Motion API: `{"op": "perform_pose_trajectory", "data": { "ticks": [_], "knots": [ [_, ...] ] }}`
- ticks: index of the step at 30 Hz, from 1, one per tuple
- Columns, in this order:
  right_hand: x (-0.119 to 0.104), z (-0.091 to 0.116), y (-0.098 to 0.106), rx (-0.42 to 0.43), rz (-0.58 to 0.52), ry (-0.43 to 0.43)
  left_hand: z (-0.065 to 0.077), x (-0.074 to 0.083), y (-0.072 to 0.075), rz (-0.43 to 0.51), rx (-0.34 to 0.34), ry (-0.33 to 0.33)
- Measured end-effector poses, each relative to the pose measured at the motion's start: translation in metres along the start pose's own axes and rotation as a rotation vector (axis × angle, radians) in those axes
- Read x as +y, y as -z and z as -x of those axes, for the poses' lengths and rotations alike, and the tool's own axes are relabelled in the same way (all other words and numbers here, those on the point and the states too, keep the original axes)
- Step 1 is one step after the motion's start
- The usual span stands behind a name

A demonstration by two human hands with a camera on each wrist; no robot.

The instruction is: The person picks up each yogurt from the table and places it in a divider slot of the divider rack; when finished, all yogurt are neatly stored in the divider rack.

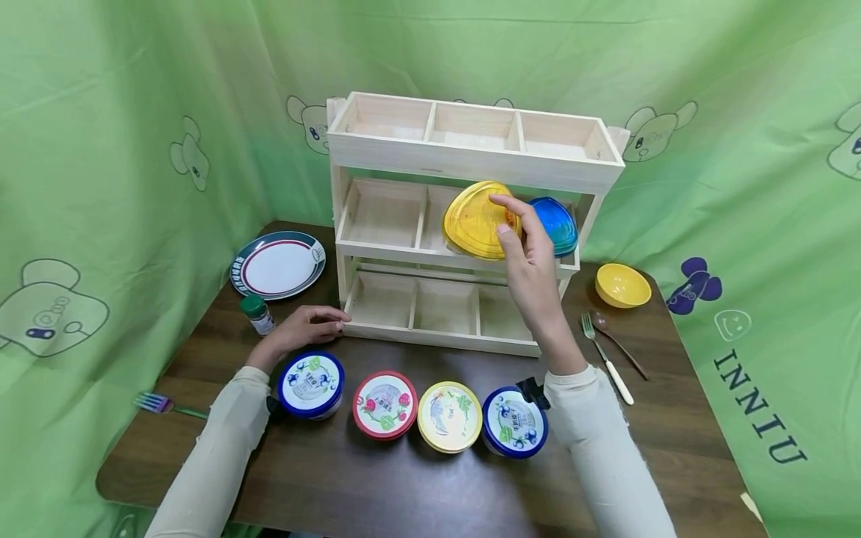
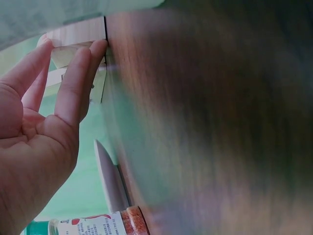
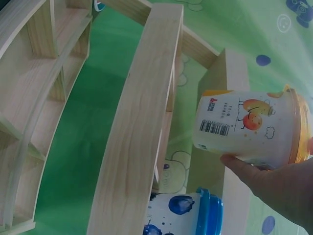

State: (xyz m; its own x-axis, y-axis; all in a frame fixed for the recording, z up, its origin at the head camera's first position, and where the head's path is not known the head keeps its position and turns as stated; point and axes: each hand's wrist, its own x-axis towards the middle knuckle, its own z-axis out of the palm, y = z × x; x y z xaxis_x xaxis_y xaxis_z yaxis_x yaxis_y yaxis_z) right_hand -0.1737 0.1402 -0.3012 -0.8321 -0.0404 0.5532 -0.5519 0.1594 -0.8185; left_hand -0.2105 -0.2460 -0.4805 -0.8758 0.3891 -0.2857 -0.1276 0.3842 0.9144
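My right hand (image 1: 531, 273) grips a fruit-printed tub with a yellow lid (image 1: 476, 220), thumb and fingers about its lid end. In the head view it overlaps the middle tier of the wooden shelf rack (image 1: 403, 155). The right wrist view shows the tub's white printed side (image 3: 244, 128). Beside it, a tub with a blue lid (image 1: 555, 226) sits in the middle tier's right compartment. My left hand (image 1: 304, 329) has its fingers fairly straight, with fingertips (image 2: 82, 55) at the rack's lower left front corner. It holds no loose thing.
Along the table front stand round tubs with blue (image 1: 311, 384), red (image 1: 385, 404), yellow (image 1: 450, 417) and blue lids (image 1: 515, 422). A plate (image 1: 279, 265) and green-capped jar (image 1: 258, 314) are left; a yellow bowl (image 1: 622, 285), fork (image 1: 608, 360) and spoon (image 1: 620, 345) right.
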Motion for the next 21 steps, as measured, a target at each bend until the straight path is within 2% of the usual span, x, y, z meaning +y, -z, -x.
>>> {"op": "perform_pose_trajectory", "data": {
  "ticks": [3, 5, 9, 15, 21],
  "knots": [
    [0.003, -0.002, -0.003, -0.006, 0.001, 0.004, 0.0, -0.002, 0.001, 0.001, -0.008, -0.012],
    [0.004, -0.004, -0.005, -0.009, 0.006, 0.005, -0.002, -0.008, 0.005, 0.012, -0.028, -0.055],
    [0.007, -0.008, -0.01, 0.011, 0.008, 0.01, -0.002, -0.014, 0.009, 0.027, -0.049, -0.096],
    [0.009, -0.01, -0.016, 0.045, -0.008, 0.007, 0.0, -0.004, 0.001, 0.004, -0.008, -0.035],
    [0.015, -0.014, -0.021, 0.048, -0.007, -0.014, 0.001, -0.004, 0.004, -0.016, -0.021, -0.029]
  ]
}}
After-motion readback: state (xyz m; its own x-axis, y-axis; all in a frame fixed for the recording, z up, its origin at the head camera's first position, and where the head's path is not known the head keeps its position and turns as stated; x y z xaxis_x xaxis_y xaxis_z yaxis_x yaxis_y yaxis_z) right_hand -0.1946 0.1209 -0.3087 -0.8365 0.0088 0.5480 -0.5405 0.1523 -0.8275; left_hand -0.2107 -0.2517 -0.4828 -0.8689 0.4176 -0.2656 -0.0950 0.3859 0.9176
